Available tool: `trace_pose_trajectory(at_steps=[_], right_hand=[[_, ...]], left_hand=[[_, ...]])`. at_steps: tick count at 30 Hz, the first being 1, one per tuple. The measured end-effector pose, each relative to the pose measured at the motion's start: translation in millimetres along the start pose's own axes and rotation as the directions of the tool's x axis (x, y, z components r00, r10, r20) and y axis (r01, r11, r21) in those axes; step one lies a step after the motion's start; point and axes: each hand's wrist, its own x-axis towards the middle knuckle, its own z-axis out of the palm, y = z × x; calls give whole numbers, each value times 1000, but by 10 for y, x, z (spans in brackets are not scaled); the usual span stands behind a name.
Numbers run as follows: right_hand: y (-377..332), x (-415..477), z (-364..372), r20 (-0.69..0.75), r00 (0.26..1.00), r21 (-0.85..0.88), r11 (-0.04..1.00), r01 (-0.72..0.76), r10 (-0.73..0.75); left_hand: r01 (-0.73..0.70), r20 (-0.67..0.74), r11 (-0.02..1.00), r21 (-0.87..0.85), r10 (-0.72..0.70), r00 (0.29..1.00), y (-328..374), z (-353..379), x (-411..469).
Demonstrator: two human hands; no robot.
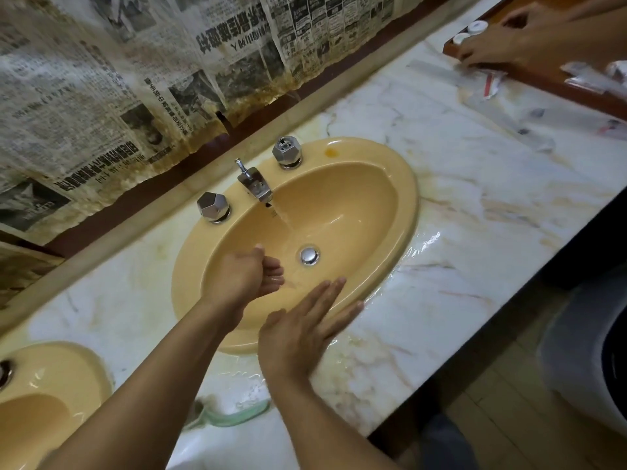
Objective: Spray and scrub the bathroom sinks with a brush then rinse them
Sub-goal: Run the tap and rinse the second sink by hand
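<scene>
A yellow oval sink (373,171) is set into a marble counter. Water runs from its chrome faucet (256,186) down toward the chrome drain plug (309,255). My left hand (246,276) is cupped inside the basin, catching water and holding nothing. Straight fingers of my right hand (305,327) lie flat on the sink's near rim. A green scrub brush (234,415) lies on the wet counter, partly hidden between my forearms. A second yellow sink (51,378) shows at the lower left.
Two faceted chrome knobs (213,206) (286,152) flank the faucet. Newspaper (118,79) covers the wall behind. At the top right another person's hand (502,45) rests on a wooden tray (543,79) with white jars; plastic wrappers (509,106) lie on the marble counter (475,205).
</scene>
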Motion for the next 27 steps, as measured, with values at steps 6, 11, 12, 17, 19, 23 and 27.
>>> trace_pose_trajectory(at_steps=[6, 11, 12, 17, 19, 23, 27], right_hand=[[664, 1363, -200, -106, 993, 80, 995, -52, 60], [862, 1951, -299, -119, 990, 175, 983, -58, 79], [811, 1798, -262, -133, 985, 185, 979, -83, 109], [357, 514, -57, -98, 995, -79, 997, 4, -12], [258, 266, -50, -71, 996, -101, 993, 55, -62], [441, 723, -150, -26, 998, -121, 991, 53, -56], [872, 1704, -351, -34, 999, 65, 998, -17, 19]], left_hand=[[42, -102, 996, 76, -34, 994, -333, -600, 167], [129, -54, 990, 51, -126, 991, -601, -805, 286], [131, -47, 990, 47, -128, 991, -604, -808, 318], [141, -19, 984, 106, -139, 990, -581, -671, 420], [144, -23, 984, 102, -143, 990, -608, -611, 454], [184, 1, 982, 35, -184, 983, -577, -574, 496], [223, 48, 951, -216, -217, 975, -456, -460, 608]])
